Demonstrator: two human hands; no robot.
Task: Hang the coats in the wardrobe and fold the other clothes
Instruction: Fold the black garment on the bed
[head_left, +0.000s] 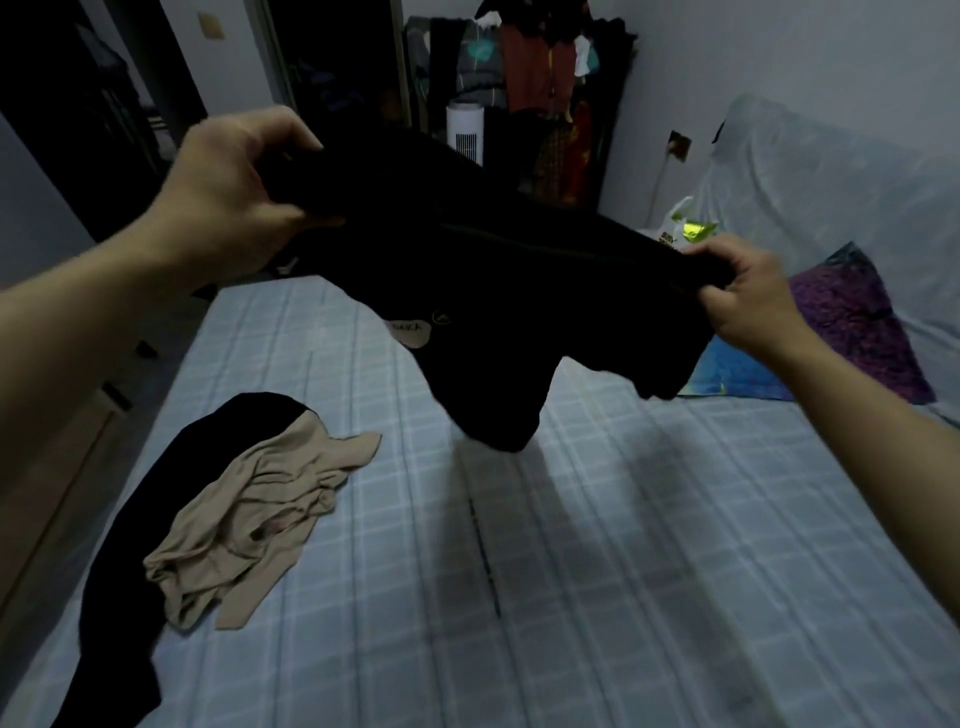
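Observation:
A black garment (498, 291) hangs stretched in the air above the bed (623, 545). My left hand (234, 192) grips its upper left edge and my right hand (743, 291) pinches its right edge lower down. The cloth sags between them, its lower end dangling just over the checked sheet. On the bed's left side lies a crumpled beige garment (249, 525) on top of another black garment (124, 561). Dark wardrobe openings (332, 67) stand at the back left.
A clothes rack (530, 62) full of hanging garments and a white tower fan (465, 132) stand at the back. A purple cushion (852, 317), a blue pillow (737, 369) and a plastic bag (680, 226) sit at the bed's right, near a covered sofa (831, 171).

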